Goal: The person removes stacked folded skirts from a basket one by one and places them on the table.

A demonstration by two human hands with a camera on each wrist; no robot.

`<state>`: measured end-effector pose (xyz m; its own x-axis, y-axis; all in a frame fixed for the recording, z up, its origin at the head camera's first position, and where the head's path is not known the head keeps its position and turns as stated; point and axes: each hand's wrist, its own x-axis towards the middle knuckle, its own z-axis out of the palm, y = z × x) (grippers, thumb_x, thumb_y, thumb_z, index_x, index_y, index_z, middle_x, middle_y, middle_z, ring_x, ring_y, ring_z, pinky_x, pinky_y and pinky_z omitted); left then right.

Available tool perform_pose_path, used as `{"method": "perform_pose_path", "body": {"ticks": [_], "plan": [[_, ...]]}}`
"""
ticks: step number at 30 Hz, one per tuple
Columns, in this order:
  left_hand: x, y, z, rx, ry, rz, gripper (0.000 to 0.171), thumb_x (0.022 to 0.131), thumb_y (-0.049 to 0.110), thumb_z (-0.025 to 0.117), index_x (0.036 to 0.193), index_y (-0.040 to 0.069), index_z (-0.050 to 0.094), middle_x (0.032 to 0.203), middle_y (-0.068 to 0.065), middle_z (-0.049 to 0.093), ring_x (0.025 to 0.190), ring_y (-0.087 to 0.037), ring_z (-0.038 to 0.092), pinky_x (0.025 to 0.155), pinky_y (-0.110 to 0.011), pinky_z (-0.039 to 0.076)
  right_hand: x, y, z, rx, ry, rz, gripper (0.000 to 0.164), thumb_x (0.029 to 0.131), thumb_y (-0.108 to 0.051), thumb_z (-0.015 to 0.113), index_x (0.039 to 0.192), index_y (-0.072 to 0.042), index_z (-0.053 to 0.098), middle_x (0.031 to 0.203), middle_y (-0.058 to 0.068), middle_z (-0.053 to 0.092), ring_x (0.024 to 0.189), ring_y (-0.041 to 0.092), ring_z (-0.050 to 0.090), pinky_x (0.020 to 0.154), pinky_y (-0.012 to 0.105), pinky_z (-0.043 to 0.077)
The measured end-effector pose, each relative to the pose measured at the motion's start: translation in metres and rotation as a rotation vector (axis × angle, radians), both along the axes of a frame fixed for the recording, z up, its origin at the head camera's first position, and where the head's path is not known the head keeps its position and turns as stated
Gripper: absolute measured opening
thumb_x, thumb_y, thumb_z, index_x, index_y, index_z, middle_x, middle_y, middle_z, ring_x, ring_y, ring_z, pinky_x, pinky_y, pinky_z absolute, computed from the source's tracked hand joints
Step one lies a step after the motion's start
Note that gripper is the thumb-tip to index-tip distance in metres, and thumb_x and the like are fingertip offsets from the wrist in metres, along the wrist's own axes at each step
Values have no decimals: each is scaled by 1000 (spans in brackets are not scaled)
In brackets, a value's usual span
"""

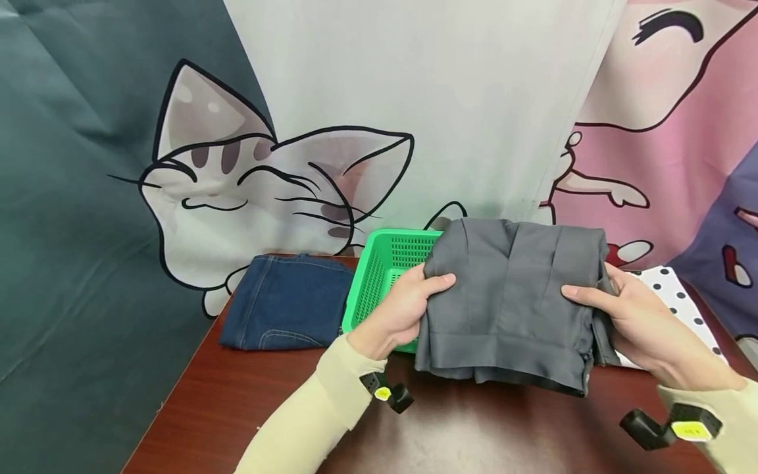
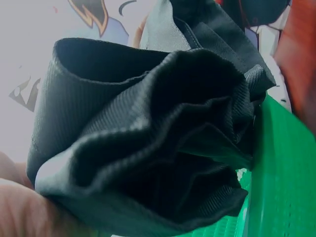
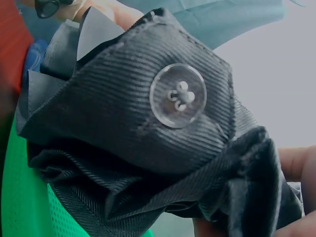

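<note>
Both hands hold up a folded dark grey garment, which hangs above the table and hides part of the green basket. My left hand grips its left side, thumb on top. On the opposite side my right hand grips the edge, thumb also on top. Loose folded layers of the garment show in the left wrist view, beside the green basket. A clear button on the cloth faces the right wrist camera.
Left of the basket lies a folded pair of blue jeans on the reddish-brown table. A white cloth with black dots lies at the right, partly behind my right hand. A printed curtain hangs behind the table.
</note>
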<state>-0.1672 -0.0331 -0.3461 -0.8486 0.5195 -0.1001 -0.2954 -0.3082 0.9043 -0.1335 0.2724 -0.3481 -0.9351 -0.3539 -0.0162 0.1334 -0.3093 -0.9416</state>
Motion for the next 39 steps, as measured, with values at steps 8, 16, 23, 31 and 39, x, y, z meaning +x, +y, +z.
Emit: {"method": "perform_pose_path", "body": {"ticks": [8, 16, 23, 31, 39], "plan": [[11, 13, -2, 24, 7, -32, 40, 103, 9, 51, 142, 2, 48, 121, -16, 65, 97, -19, 68, 92, -38, 55, 14, 19, -3, 107, -22, -71, 42, 104, 4, 46, 138, -20, 40, 116, 4, 71, 98, 21, 72, 76, 43, 60], [24, 33, -7, 27, -7, -8, 35, 101, 8, 56, 136, 1, 54, 119, -19, 67, 98, -22, 69, 90, -38, 55, 30, 42, -15, 150, -8, -104, 53, 104, 5, 44, 147, -24, 32, 119, 1, 70, 101, 20, 71, 77, 44, 60], [35, 49, -13, 37, 17, -42, 37, 103, 7, 52, 139, 2, 52, 128, -25, 63, 116, -39, 63, 93, -39, 54, 43, 62, -30, 295, 2, -187, 60, 104, 4, 47, 149, -30, 26, 118, -13, 67, 99, 11, 69, 77, 39, 59], [46, 68, -23, 55, 29, -64, 38, 103, 6, 52, 140, 4, 51, 128, -23, 63, 118, -44, 60, 93, -38, 55, 54, 82, -53, 204, 125, -283, 56, 99, 16, 44, 138, -24, 45, 115, -9, 69, 92, 13, 72, 68, 35, 60], [60, 96, -29, 77, 54, -52, 38, 99, 0, 52, 137, 4, 54, 125, -21, 65, 113, -39, 64, 87, -32, 56, 60, 116, -61, 921, 630, -321, 52, 104, -3, 50, 148, -29, 43, 132, -8, 58, 107, -8, 53, 89, 11, 42]]}}
